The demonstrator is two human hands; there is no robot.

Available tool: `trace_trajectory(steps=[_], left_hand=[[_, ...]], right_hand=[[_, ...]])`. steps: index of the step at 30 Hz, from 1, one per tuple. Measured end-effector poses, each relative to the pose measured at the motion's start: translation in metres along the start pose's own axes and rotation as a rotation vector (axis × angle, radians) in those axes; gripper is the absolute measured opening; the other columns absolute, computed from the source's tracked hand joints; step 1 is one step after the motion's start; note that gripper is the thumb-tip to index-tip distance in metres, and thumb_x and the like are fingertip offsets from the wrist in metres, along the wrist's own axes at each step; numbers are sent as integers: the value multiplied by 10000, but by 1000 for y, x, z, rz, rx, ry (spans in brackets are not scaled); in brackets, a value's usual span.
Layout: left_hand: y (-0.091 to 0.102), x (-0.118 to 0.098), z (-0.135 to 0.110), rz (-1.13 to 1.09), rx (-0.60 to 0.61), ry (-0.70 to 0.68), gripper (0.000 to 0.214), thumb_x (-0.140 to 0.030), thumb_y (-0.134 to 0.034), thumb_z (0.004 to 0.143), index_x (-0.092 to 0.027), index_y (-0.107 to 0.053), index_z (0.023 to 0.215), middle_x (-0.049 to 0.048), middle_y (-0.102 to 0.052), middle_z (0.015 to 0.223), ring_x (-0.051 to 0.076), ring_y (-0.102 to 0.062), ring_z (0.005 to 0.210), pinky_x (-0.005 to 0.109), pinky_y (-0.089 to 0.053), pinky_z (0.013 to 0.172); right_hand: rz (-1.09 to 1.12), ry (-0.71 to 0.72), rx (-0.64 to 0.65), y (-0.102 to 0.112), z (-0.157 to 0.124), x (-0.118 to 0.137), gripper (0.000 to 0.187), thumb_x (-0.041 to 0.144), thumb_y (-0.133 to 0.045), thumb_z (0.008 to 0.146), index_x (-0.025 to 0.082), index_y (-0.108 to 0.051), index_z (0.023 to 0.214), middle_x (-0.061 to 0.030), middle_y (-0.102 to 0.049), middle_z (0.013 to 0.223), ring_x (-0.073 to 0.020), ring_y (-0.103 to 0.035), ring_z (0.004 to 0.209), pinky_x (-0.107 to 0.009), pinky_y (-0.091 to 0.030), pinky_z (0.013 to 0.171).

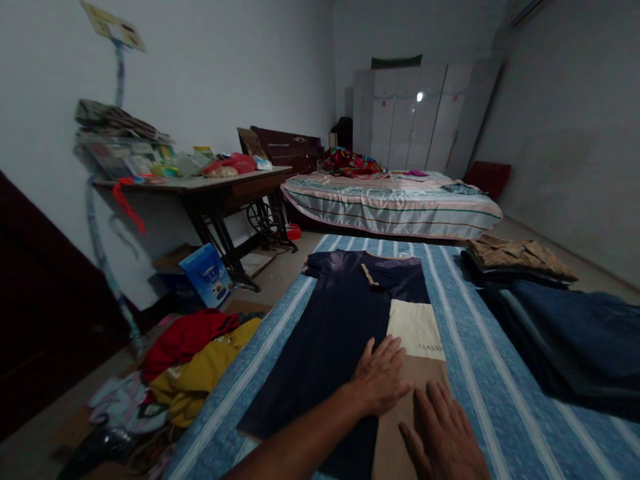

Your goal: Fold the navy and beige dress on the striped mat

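"CLASSI" lettering (430, 347) on cream panel (413, 323) of navy shirt (340, 320)

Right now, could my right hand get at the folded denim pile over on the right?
Probably yes. Your right hand lies open over the shirt, and only the striped cover shows between it and the folded denim pile; whether you'd need to lean, I can't tell.

Shirt (345, 327) and right hand (447, 433) cut off below; lettering on blue box (207, 275) illegible
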State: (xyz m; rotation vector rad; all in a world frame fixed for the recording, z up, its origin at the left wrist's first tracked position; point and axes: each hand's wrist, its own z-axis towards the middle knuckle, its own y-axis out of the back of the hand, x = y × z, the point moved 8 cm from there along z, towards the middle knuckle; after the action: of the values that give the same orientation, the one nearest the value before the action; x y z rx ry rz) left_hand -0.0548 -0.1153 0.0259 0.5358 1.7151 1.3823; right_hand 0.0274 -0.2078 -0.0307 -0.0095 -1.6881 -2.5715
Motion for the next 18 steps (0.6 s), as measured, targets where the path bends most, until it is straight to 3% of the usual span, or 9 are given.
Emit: trace_trajectory(steps=[10,15,17,18], left_hand=[[3,-1,-7,-8,22,39,614,-524,-293,931,-156,-304,1422,117,-207,1521,233,-115,1411,500,-107,1134],[28,25,4,-31,-9,168,543,-420,-409,906,-142,-386,1372,130,-283,1493,251,-171,1399,493,-176,1119],[38,40,11,-34,-42,199,521,-398,-434,897,-143,-418,1350,132,-319,1477,256,-210,1387,486,-215,1109],[43,47,15,-32,-63,210,509,-389,-440,895,-142,-431,1340,134,-336,1467,259,-232,1380,484,-234,1102]], right_hand=[[-10,58,-70,12,-1,7,524,575,-458,868,200,-600,1205,-152,-562,1281,-333,-514,1188,-488,-435,930],[36,250,-124,33,8,15,424,484,-515,860,225,-574,1191,-112,-619,1207,-284,-588,1088,-407,-478,854],[90,252,-97,47,28,15,369,412,-515,867,223,-567,1180,-103,-620,1198,-274,-579,1090,-400,-464,871],[109,186,-81,54,42,10,317,359,-506,872,215,-579,1145,-108,-620,1188,-277,-573,1088,-415,-443,898]])
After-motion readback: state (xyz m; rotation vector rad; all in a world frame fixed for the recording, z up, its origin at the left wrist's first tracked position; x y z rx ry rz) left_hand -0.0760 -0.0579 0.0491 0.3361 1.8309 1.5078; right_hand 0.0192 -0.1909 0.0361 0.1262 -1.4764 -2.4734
